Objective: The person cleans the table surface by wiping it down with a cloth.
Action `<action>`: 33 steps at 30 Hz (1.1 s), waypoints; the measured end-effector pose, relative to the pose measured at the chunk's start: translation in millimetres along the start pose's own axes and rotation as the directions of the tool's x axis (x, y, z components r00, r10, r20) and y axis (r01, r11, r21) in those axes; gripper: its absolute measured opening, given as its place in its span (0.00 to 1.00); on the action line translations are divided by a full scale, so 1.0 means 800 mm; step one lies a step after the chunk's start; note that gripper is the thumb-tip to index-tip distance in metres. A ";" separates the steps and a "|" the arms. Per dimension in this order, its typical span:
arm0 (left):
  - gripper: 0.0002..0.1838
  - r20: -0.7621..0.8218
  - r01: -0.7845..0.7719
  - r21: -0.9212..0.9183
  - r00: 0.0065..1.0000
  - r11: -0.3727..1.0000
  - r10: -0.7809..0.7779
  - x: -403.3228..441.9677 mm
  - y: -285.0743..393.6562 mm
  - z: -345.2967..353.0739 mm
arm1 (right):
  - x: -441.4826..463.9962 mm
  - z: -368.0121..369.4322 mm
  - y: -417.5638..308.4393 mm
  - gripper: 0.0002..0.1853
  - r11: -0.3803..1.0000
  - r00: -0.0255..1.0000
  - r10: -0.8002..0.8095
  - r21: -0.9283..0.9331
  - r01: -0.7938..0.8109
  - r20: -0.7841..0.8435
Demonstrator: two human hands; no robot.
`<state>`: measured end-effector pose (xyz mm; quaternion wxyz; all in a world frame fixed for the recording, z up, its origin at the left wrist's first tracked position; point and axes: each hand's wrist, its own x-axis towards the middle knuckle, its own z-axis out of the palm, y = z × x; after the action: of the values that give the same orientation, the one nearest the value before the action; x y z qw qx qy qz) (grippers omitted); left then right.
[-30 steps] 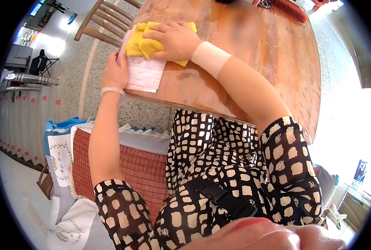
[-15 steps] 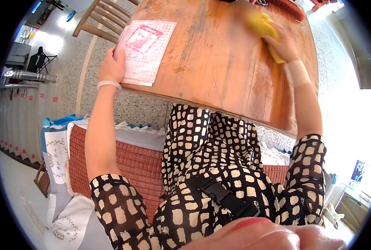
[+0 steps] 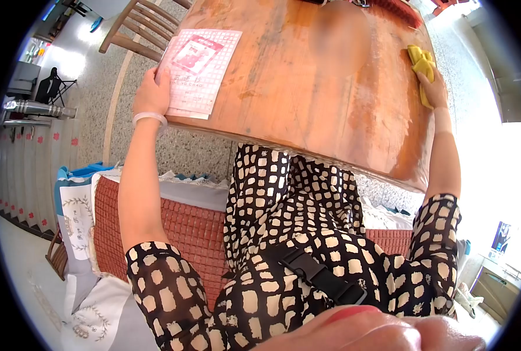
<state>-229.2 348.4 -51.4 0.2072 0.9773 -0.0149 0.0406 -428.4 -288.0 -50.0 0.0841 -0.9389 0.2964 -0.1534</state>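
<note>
My left hand point(image 3: 152, 92) is closed on the left edge of a pink-and-white printed paper booklet point(image 3: 214, 67), its thumb over the cover. The booklet lies at the left side of the wooden table point(image 3: 272, 99). At the table's right edge, my right hand point(image 3: 435, 90) grips a crumpled yellow cloth point(image 3: 421, 63), which bunches up ahead of the fingers. Darker, wet-looking patches mark the wood to the left of the cloth.
A wooden chair point(image 3: 140, 29) stands beyond the table's left corner. Something red and bristly point(image 3: 398, 10) lies along the far edge. Behind me is a seat with a reddish-brown woven mat point(image 3: 193, 228). A blurred patch hides part of the tabletop.
My right hand has moved the yellow cloth right and nearer, from the far part of the table to its right edge. The left hand still holds the booklet.
</note>
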 end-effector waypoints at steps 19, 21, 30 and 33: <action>0.29 -0.007 -0.008 0.032 1.000 0.999 0.009 0.008 -0.010 0.011 | -0.276 -0.087 -0.124 0.29 0.853 0.870 -0.491 0.228 0.469 0.049; 0.29 -0.012 -0.005 0.027 1.000 1.000 0.005 0.006 -0.008 0.011 | -0.272 -0.091 -0.144 0.29 0.823 0.827 -0.556 0.197 0.533 0.084; 0.29 -0.002 -0.001 0.081 1.000 0.997 0.001 0.000 0.000 0.003 | -0.204 -0.046 -0.245 0.30 0.643 0.644 -0.758 0.293 0.708 0.104; 0.29 0.005 0.007 0.070 1.000 0.997 -0.008 -0.003 0.006 -0.002 | -0.171 -0.020 -0.285 0.30 0.587 0.599 -0.798 0.314 0.746 0.069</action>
<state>-231.9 344.8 -48.4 0.1728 0.9842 -0.0103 0.0377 -419.2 -24.5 -11.2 0.1572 -0.9651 -0.1754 -0.1148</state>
